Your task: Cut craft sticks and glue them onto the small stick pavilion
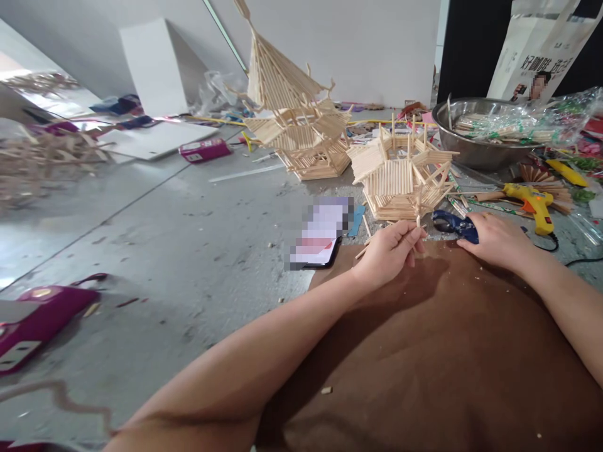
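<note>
Pinched between the fingers of my left hand (pixel 393 250) is a short wooden stick (pixel 418 220), held upright just in front of a small hexagonal stick model (pixel 398 179). My right hand (pixel 497 237) is wrapped round dark blue pliers (pixel 455 225), whose head points left towards the stick. The pliers are apart from the stick. Part of the model's roof is covered with slats, while its right side shows bare framing. A few loose sticks lie beside my left wrist. Brown cloth (pixel 424 351) lies beneath both forearms.
A taller stick pagoda (pixel 301 125) stands behind. At the right are a metal bowl (pixel 490 150) of wrapped sticks and a yellow glue gun (pixel 530 201) with its cord. A phone (pixel 320 235) lies left of the model. A purple power strip (pixel 44 320) sits far left.
</note>
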`<action>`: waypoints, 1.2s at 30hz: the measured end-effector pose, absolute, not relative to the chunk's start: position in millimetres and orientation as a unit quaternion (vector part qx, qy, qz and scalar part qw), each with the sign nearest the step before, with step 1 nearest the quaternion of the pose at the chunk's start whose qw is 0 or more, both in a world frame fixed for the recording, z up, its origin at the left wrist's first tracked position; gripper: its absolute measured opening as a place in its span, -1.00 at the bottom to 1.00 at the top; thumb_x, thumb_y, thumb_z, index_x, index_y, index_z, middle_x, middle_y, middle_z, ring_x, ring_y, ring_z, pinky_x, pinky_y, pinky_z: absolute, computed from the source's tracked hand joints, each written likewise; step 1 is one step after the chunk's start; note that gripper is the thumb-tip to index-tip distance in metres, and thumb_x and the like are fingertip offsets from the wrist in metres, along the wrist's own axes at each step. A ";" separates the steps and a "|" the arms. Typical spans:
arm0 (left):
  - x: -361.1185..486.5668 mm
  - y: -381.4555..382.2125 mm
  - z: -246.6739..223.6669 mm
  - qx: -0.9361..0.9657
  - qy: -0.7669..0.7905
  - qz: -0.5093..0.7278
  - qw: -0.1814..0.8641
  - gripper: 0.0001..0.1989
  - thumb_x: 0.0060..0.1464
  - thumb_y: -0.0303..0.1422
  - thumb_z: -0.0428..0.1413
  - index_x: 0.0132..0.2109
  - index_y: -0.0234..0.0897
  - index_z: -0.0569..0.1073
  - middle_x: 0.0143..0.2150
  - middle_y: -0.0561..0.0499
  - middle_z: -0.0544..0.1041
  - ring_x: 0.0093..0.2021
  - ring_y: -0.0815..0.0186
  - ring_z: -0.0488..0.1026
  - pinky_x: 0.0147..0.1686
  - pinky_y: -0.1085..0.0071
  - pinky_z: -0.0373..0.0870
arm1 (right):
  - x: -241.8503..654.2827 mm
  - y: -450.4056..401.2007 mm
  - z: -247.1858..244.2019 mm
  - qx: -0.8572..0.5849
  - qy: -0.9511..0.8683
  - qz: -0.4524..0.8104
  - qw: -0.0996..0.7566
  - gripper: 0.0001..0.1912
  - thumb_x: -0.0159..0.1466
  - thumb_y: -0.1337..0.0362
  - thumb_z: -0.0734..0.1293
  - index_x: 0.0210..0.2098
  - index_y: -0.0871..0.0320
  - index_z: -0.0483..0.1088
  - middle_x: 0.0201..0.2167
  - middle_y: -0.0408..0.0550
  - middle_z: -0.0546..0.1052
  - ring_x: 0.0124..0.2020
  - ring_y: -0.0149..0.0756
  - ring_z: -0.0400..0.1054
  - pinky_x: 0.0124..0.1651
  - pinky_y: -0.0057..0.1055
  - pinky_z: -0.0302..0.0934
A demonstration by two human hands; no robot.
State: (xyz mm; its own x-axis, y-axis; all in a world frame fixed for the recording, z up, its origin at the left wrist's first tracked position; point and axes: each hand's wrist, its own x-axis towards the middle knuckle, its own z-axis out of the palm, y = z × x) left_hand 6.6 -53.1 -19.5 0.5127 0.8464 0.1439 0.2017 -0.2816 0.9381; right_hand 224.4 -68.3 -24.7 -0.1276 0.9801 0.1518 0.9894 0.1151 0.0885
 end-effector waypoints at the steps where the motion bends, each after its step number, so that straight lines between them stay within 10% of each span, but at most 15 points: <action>1: 6.4 -52.6 -19.1 0.717 0.366 0.343 0.485 -0.77 0.13 -0.28 -0.13 -0.36 -0.32 0.30 -0.50 0.09 0.38 -0.66 0.55 0.28 -0.61 0.58 0.20 | 226.8 -68.2 -23.7 -0.666 -0.742 -0.077 0.023 -0.43 0.10 -0.07 0.16 -0.07 0.22 0.26 -0.25 0.14 0.46 -0.24 -0.05 0.34 -0.25 -0.21 0.15; 22: -12.5 -36.0 -3.6 0.629 0.474 0.366 0.496 -0.78 -0.03 -0.28 0.03 -0.51 -0.33 0.27 -0.61 0.13 0.33 -0.74 0.57 0.18 -0.72 0.60 0.04 | 237.9 -61.7 -46.1 -0.630 -0.772 -0.076 -0.030 -0.28 0.15 -0.13 0.02 0.08 0.29 0.15 0.00 0.25 0.33 -0.01 0.00 0.20 -0.02 -0.14 0.02; 30: -20.0 -42.4 -31.8 0.619 0.438 0.341 0.555 -0.76 0.04 -0.21 -0.05 -0.40 -0.31 0.28 -0.54 0.11 0.37 -0.72 0.55 0.24 -0.71 0.60 0.09 | 237.4 -63.9 -39.2 -0.615 -0.782 -0.098 0.010 -0.28 0.18 -0.14 -0.04 0.14 0.23 0.09 0.13 0.23 0.20 0.16 0.05 -0.01 0.07 0.17 -0.24; 36: -14.0 -42.3 -39.2 0.691 0.422 0.313 0.497 -0.76 0.10 -0.24 -0.12 -0.42 -0.29 0.25 -0.55 0.12 0.35 -0.70 0.55 0.20 -0.65 0.59 0.13 | 222.7 -69.1 -30.6 -0.522 -0.840 -0.096 0.114 -0.53 0.23 0.07 0.05 -0.05 0.24 0.32 -0.11 0.10 0.42 -0.06 -0.17 0.22 0.02 -0.24 0.03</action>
State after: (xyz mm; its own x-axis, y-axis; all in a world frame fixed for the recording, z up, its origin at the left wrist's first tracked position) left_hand -14.0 -42.3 -39.2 0.4481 0.8939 0.0137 0.2705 -0.1502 0.9509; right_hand 222.7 -69.1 -30.6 -0.4282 0.8555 0.2912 0.8991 0.4357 0.0423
